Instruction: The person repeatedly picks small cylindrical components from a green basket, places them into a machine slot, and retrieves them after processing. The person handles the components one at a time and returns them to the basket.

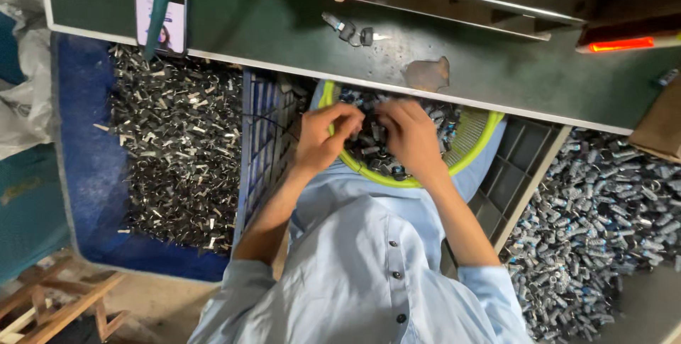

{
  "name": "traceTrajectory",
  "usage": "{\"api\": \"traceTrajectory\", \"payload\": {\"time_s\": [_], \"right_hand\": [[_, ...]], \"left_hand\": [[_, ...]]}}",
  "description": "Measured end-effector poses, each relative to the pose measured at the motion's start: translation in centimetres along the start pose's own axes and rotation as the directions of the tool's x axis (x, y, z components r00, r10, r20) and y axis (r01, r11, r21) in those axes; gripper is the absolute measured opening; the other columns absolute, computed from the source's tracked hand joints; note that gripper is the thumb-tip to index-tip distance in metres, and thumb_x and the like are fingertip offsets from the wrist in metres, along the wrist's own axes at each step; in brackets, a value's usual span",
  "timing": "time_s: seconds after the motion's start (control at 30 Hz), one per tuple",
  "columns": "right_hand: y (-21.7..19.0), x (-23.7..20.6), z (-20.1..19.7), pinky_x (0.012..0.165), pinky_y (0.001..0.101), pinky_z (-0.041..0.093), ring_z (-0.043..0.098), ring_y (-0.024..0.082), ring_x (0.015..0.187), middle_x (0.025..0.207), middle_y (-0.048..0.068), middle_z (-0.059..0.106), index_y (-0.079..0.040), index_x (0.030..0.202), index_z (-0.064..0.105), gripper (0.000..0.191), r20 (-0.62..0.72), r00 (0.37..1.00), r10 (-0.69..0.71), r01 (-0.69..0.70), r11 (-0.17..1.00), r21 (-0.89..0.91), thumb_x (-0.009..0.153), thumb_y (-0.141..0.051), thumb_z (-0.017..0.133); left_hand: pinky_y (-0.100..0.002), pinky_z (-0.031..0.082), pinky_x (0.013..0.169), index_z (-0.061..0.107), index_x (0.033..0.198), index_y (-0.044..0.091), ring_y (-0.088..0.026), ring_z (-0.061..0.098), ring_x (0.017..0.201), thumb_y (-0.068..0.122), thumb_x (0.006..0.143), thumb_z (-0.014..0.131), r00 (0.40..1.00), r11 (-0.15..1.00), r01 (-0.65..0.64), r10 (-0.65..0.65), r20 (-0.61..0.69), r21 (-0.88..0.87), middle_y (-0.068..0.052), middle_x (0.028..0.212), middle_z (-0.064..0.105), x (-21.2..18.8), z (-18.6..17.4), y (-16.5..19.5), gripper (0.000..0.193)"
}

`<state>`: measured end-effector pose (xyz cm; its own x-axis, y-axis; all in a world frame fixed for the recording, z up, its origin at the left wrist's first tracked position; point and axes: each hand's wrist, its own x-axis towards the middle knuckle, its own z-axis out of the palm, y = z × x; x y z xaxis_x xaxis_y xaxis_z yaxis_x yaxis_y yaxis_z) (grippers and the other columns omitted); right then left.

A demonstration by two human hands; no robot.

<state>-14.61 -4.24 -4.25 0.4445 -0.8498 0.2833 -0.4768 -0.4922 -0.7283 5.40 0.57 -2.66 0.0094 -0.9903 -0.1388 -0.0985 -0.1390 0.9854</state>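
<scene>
Item: green-rimmed basket (474, 147) of small dark metal parts (369, 151) on the lap under the worktop (284, 25) edge, within easy reach; left hand (323, 138) and right hand (411, 138) curled, fingers pinching parts together; blue crate (85, 167) alongside.

Round lime-green plastic basket (474, 147) of small dark metal parts (369, 147), centre of the frame

It rests on the person's lap, its far rim tucked under the bench edge; the black and silvery pieces lie heaped loosely inside.
</scene>
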Motion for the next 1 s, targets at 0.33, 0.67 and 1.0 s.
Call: {"api": "traceTrajectory", "payload": {"time_s": [0.33, 0.67, 1.0], "right_hand": [[0.4, -0.1, 1.1, 0.074, 0.0462, 0.054, 0.067, 0.039, 0.085, 0.093, 0.018, 0.068, 0.001, 0.104, 0.066, 0.032, -0.019, 0.995, 0.101, -0.102, 0.995, -0.007, 0.076, 0.014, 0.059], [-1.1, -5.4, 0.5, 0.088, 0.0279, 0.055, 0.068, 0.02, 0.097, 0.107, 0.014, 0.073, -0.004, 0.111, 0.056, 0.021, -0.026, 0.801, 0.598, -0.224, 0.339, 0.914, 0.097, 0.006, 0.068], [1.4, -5.3, 0.1, 0.07, 0.0339, 0.053, 0.065, 0.023, 0.079, 0.091, 0.014, 0.069, -0.009, 0.1, 0.052, 0.028, 0.367, 0.742, 0.561, -0.132, -0.414, 0.9, 0.088, 0.006, 0.072]], "left_hand": [[-0.042, 0.053, 0.091, 0.067, 0.103, 0.0, -0.037, 0.066, 0.103, 0.006, 0.084, 0.072, 0.91, 0.84, -0.368, 0.413, -0.031, 0.4, -0.017, 0.111, 0.069, 0.0, 0.1, 1.6, 0.02], [-0.045, 0.055, 0.084, 0.064, 0.101, 0.001, -0.033, 0.064, 0.094, -0.009, 0.079, 0.07, 0.659, 0.6, -0.723, 0.748, 0.079, 0.343, -0.01, 0.101, 0.064, 1.8, 3.4, 2.1, 0.025], [-0.047, 0.055, 0.079, 0.066, 0.098, 0.003, -0.032, 0.061, 0.085, 0.004, 0.071, 0.073, 0.54, 0.474, -0.811, 0.832, 0.127, 0.344, -0.01, 0.095, 0.061, 0.5, 3.5, 5.6, 0.028]]}}
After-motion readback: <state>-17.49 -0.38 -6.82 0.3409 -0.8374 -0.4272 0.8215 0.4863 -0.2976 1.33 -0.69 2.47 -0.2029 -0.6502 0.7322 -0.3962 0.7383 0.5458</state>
